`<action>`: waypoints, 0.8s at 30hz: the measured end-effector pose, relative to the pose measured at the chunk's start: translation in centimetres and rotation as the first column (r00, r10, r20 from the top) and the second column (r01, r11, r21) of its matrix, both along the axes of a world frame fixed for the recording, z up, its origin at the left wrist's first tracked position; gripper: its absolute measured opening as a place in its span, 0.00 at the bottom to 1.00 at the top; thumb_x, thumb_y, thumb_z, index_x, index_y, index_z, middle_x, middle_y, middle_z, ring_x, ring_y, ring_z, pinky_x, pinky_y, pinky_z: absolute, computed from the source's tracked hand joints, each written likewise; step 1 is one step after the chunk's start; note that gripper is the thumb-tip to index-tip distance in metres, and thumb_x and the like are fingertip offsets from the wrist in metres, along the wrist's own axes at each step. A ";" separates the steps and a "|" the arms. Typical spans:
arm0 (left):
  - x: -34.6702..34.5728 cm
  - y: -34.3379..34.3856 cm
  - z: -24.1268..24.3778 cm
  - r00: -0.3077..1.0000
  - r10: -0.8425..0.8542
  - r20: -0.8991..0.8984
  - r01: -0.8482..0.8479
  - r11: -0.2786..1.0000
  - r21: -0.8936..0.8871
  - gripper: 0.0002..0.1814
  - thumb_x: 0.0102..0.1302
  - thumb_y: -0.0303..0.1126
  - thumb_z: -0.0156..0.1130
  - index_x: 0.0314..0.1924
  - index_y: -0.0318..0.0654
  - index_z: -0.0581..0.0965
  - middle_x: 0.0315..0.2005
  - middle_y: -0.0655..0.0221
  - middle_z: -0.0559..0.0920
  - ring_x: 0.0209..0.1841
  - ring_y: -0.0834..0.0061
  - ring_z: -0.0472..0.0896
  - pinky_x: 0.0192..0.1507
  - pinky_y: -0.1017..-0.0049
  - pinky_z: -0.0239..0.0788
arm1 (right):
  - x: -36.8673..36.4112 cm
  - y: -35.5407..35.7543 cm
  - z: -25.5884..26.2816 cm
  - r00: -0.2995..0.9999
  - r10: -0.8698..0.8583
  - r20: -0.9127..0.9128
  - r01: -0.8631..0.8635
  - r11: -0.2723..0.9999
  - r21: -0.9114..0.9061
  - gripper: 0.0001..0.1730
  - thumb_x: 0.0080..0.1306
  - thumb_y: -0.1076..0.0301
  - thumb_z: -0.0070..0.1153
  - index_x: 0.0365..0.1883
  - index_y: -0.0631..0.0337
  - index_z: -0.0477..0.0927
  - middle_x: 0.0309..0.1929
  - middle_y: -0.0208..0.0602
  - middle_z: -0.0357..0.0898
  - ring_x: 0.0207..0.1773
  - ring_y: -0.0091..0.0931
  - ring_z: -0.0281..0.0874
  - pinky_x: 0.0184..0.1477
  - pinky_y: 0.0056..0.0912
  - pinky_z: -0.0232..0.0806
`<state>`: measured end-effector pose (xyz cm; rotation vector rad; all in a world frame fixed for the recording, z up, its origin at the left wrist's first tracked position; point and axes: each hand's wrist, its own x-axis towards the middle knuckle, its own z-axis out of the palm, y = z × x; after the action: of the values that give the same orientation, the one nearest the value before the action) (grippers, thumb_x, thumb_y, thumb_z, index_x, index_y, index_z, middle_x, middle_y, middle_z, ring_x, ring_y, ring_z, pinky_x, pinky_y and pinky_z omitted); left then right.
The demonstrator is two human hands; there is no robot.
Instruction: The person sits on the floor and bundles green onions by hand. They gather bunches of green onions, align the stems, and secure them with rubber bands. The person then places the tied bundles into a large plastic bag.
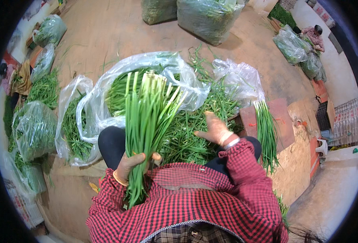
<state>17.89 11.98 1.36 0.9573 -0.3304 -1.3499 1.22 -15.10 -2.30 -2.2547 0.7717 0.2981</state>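
Note:
A bunch of green Chinese chives [145, 112] stands tilted in front of me, pale stem ends pointing away. My left hand [133, 165], in a thin glove, is closed around its leafy lower part. My right hand [214, 129], also gloved, holds nothing, its thumb and fingers spread over a heap of loose chive leaves [188, 136]. Behind the held bunch, an open clear plastic bag [91, 115] contains more chives [118, 94]. To the right, a separate neat bunch of chives [265, 133] lies across a reddish board [283, 126].
Large filled plastic bags [208, 21] stand at the far side. More bags of greens [34, 130] line the left. One person [314, 36] sits at the upper right beside bags, another [7, 74] at the left edge. A crumpled clear bag [239, 79] lies behind the board.

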 end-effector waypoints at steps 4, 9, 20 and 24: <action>-0.4 -4.1 0.0 0.939 0.132 0.319 -0.165 0.983 0.078 0.23 0.58 0.23 0.61 0.55 0.33 0.70 0.42 0.65 0.80 0.41 0.74 0.79 0.46 0.73 0.71 | 3.8 2.2 -0.8 0.858 -0.273 0.436 -0.243 0.533 0.810 0.59 0.59 0.43 0.58 0.70 0.64 0.34 0.69 0.49 0.52 0.71 0.33 0.49 0.68 0.38 0.49; -2.5 -11.3 0.1 0.012 -0.158 0.987 -0.216 0.964 0.157 0.54 0.50 0.37 0.66 0.69 0.34 0.43 0.40 0.49 0.79 0.31 0.52 0.80 0.31 0.62 0.72 | 6.5 3.4 2.1 0.602 -0.653 0.461 -0.298 0.352 0.887 0.40 0.57 0.50 0.64 0.60 0.60 0.61 0.55 0.32 0.67 0.57 0.24 0.64 0.59 0.28 0.59; -1.1 -12.1 0.7 0.872 -0.099 0.480 0.096 0.995 0.031 0.22 0.65 0.39 0.59 0.56 0.36 0.74 0.36 0.66 0.81 0.35 0.77 0.80 0.38 0.80 0.71 | -1.5 -2.3 4.1 0.645 -0.679 0.352 -0.129 0.357 0.925 0.21 0.57 0.67 0.60 0.48 0.64 0.73 0.38 0.36 0.79 0.30 0.22 0.77 0.36 0.25 0.73; 1.7 -12.3 -0.5 0.936 0.171 0.307 -0.146 0.984 -0.104 0.49 0.57 0.57 0.62 0.67 0.31 0.54 0.60 0.56 0.67 0.61 0.68 0.67 0.60 0.69 0.60 | -1.7 -0.7 5.2 0.720 -0.545 0.429 -0.175 0.456 0.873 0.24 0.56 0.65 0.61 0.49 0.64 0.72 0.37 0.36 0.78 0.29 0.22 0.76 0.34 0.24 0.70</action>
<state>19.62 -0.28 0.88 1.1099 -0.5335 -1.0280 -0.46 -15.81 2.88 -1.0572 0.3162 -0.2351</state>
